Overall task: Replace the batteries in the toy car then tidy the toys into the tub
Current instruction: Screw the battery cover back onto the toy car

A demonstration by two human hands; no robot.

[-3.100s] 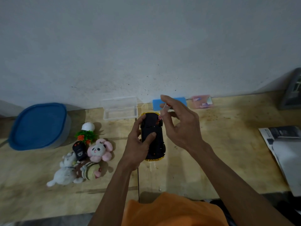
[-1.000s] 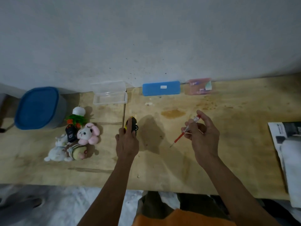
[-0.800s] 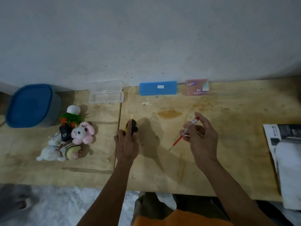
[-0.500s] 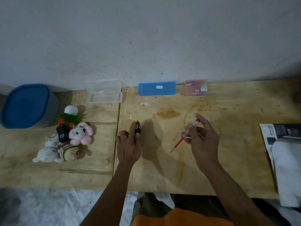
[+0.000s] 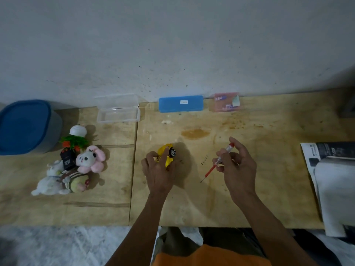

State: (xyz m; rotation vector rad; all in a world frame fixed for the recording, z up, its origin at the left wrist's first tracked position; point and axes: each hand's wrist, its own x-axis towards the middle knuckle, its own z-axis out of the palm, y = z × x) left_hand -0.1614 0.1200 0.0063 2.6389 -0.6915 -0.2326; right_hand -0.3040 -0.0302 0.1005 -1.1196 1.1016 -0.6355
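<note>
At the far left I see the tub with its blue lid on, standing against the wall. Just right of it lies a heap of toys: a white-capped plant, a black fob, a pink-eared plush, a white plush and a striped one, all touching. Behind them, by the wall, sits a clear case with its lid up. My left hand grips the yellow car, tipped on its side on the table, one wheel facing up. A blue case and a pink case lie along the wall. A few tiny screws rest between my hands. My right hand pinches a red screwdriver, tip down and left. A magazine lies at the right edge.
</note>
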